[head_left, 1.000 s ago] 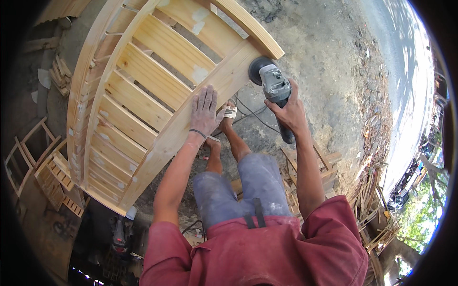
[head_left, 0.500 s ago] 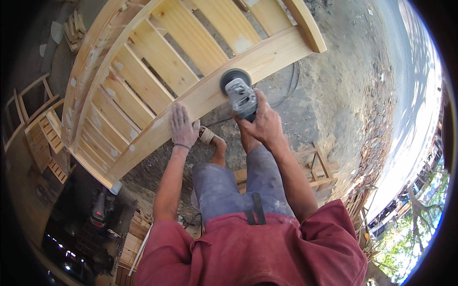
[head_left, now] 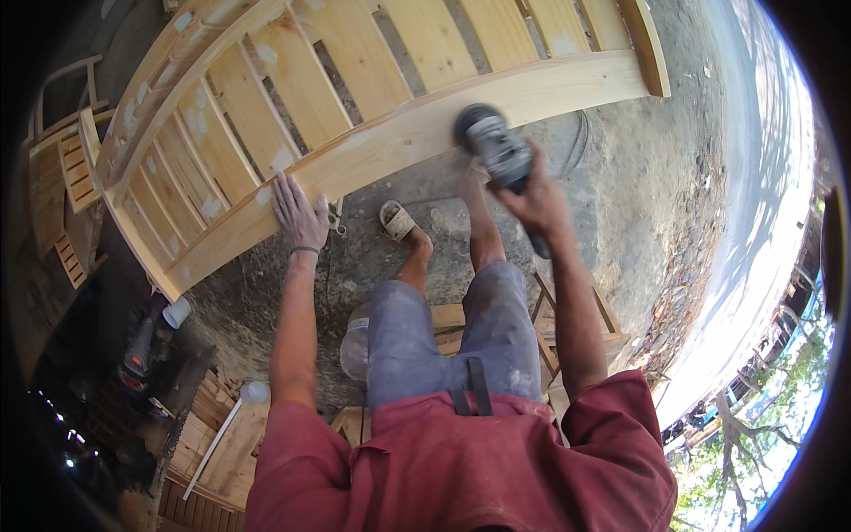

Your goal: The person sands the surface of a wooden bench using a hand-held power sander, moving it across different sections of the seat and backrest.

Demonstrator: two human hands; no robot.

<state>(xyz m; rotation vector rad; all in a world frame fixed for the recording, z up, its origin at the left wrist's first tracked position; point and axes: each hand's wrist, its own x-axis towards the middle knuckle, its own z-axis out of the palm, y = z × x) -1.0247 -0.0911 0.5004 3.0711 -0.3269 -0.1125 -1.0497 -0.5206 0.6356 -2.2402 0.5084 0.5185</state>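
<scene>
A large pale wooden slatted piece of furniture [head_left: 390, 55] fills the upper part of the view, with a long curved front rail [head_left: 399, 137] along its near edge. My right hand [head_left: 542, 202] is wrapped round the body of a grey angle grinder [head_left: 498, 146], slightly blurred by motion. The grinder's round dark pad lies over the rail, right of the middle; whether it touches the wood I cannot tell. Resting on the rail farther left is my dusty left hand [head_left: 300, 213], fingers stretched out across the wood and nothing held. Whitish patches dot the slats and rail.
A dark cable [head_left: 578, 146] loops on the ground behind the grinder. My sandalled foot [head_left: 399, 220] stands below the rail. Small wooden frames [head_left: 581, 324] lie at my right leg, and a whitish bucket [head_left: 355, 344] stands by my left. More slatted furniture [head_left: 75, 168] is at the far left.
The view has shifted, so the furniture appears farther right. My left hand has slid left along the rail, and the grinder now sits farther from it. The right hand keeps its grip.
</scene>
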